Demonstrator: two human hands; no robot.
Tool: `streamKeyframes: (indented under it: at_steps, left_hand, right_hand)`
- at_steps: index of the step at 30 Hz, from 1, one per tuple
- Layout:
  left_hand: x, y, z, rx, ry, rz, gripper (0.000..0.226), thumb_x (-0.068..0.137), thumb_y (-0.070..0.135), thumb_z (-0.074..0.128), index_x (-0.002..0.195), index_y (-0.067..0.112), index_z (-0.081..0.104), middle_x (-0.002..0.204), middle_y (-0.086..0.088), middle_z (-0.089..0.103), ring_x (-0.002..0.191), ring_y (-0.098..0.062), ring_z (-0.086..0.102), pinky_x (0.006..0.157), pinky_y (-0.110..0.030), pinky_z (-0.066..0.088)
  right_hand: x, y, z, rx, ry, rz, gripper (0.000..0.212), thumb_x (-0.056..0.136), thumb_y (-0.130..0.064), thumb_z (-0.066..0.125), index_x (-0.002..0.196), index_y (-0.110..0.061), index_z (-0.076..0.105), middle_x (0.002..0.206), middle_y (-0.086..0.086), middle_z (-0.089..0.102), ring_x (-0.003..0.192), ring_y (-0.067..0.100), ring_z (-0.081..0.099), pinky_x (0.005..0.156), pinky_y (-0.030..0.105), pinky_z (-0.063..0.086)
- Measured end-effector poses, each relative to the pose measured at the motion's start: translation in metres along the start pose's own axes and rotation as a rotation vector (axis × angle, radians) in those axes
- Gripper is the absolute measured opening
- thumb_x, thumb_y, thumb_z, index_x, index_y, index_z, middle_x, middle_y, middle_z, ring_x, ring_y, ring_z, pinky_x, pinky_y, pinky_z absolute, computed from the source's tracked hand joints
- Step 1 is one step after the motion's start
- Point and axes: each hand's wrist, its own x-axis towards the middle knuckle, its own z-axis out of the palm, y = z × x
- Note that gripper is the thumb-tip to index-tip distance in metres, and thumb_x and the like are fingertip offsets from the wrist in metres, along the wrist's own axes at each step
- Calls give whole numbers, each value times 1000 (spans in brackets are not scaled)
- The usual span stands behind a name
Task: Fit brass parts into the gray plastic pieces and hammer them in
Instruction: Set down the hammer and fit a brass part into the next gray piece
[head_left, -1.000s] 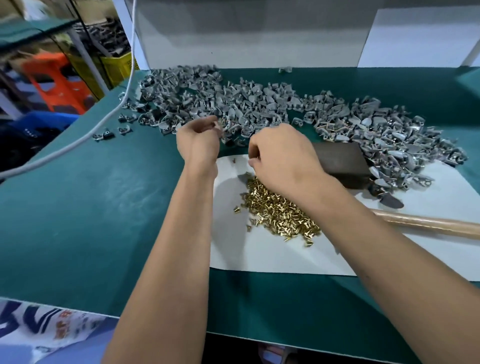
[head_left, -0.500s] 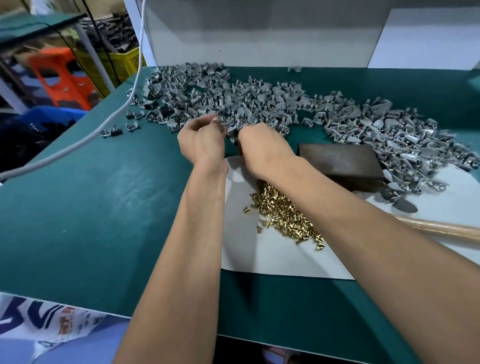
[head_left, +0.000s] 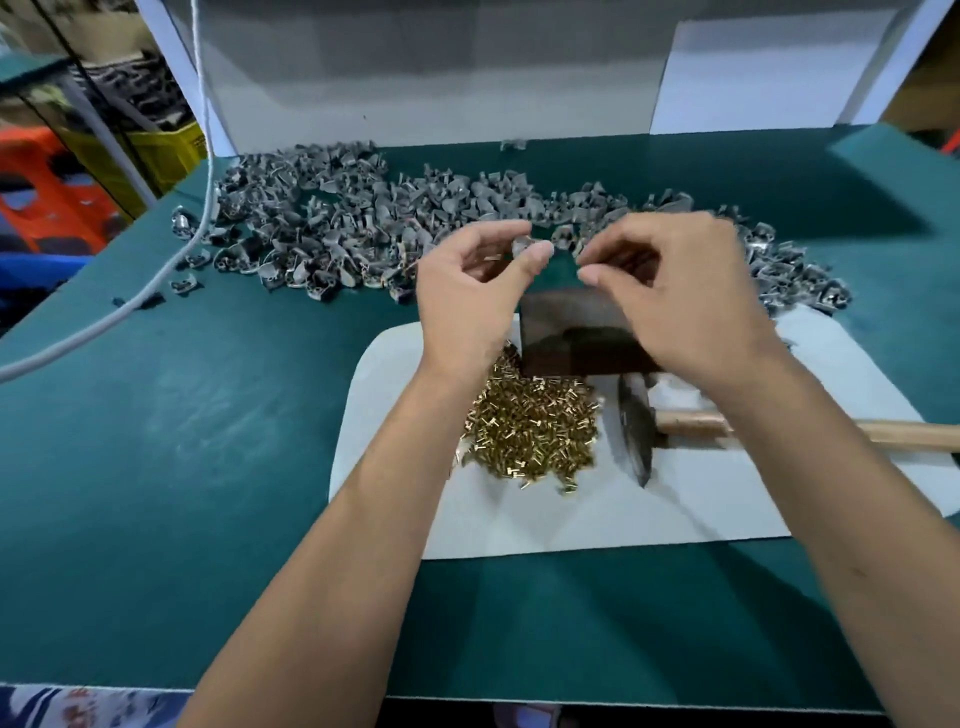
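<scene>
My left hand is raised above the dark metal block and pinches a small gray plastic piece between thumb and fingertips. Close to its right, my right hand has thumb and forefinger pinched together; whatever they hold is too small to see. A heap of brass parts lies on the white sheet below my hands. The hammer rests on the sheet with its wooden handle pointing right. A long pile of gray plastic pieces stretches across the back of the green table.
A white cable crosses the left of the green table. Several loose gray pieces lie apart at the left. A white panel stands at the back. Yellow and orange crates sit off the table's left.
Both hands have lifted from the gray pile toward me and now hover over the metal block. The left one carries a gray piece. The camera view has shifted right.
</scene>
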Motion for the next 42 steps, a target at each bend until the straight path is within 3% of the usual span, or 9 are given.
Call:
streamKeyframes:
  at_steps: [4, 8, 11, 18, 27, 35, 42]
  left_hand:
    - [-8, -1, 8, 46, -197, 61, 35, 77, 7, 87, 110, 10, 76, 99, 0, 78, 81, -7, 71, 79, -28, 59]
    - [-13, -2, 13, 96, -298, 88, 48, 73, -2, 88, 118, 8, 73, 103, -7, 77, 86, -14, 74, 81, -30, 61]
    - [-16, -1, 14, 94, -314, 108, 58, 69, -2, 91, 122, 8, 68, 102, -9, 76, 92, -20, 75, 83, -33, 62]
    - [-21, -2, 16, 74, -340, 106, 50, 69, -1, 91, 114, 6, 69, 100, -13, 76, 89, -24, 75, 83, -32, 61]
    - [-21, 1, 14, 108, -362, 159, 39, 72, -8, 87, 106, 3, 74, 96, -12, 77, 87, -22, 76, 84, -33, 62]
    - [-23, 4, 14, 117, -361, 162, 34, 69, -10, 87, 96, 8, 75, 85, -6, 76, 79, -16, 75, 77, -27, 62]
    - [-15, 5, 10, 107, -400, 144, 37, 69, -6, 88, 99, 11, 74, 89, -6, 76, 82, -17, 75, 78, -27, 62]
  right_hand:
    - [-12, 21, -11, 78, 64, 42, 16, 93, -12, 72, 103, -22, 81, 97, -12, 75, 95, 1, 69, 93, 26, 55]
    - [-17, 26, -3, 153, 79, 46, 19, 90, -7, 73, 104, -19, 80, 95, -8, 76, 94, 5, 71, 92, 31, 57]
    - [-19, 27, 0, 219, 100, 46, 22, 87, -8, 75, 107, -17, 73, 86, -9, 75, 85, 5, 72, 84, 27, 58]
    - [-22, 27, 5, 281, 126, 66, 28, 82, -5, 77, 105, -16, 64, 78, -7, 75, 80, 8, 74, 80, 36, 61]
    - [-24, 26, 7, 284, 124, 27, 26, 84, -1, 75, 99, -15, 59, 76, -6, 70, 73, 12, 69, 72, 32, 60]
    - [-26, 23, 9, 266, 127, 7, 27, 81, 8, 73, 90, -10, 55, 76, -2, 66, 70, 10, 67, 62, 16, 51]
    - [-26, 23, 14, 197, 157, -10, 20, 83, 0, 75, 90, -10, 58, 79, -3, 69, 73, 9, 68, 66, 21, 55]
